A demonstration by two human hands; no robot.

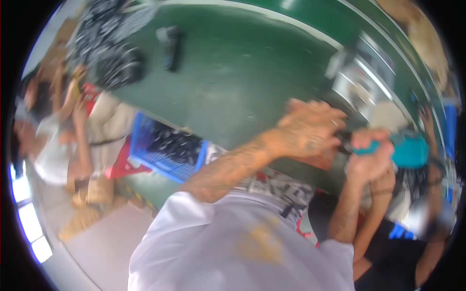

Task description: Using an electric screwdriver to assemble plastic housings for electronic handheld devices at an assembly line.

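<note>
Well to the right of the blue basket, the right hand is wrapped around a teal tool, its fingers covering part of the body. Blur smears the tool's dark nose, which points toward the basket's side, the long axis running roughly crosswise. Nearer the basket, beside that nose, is the left hand; whether it grips anything, I cannot tell.
</note>
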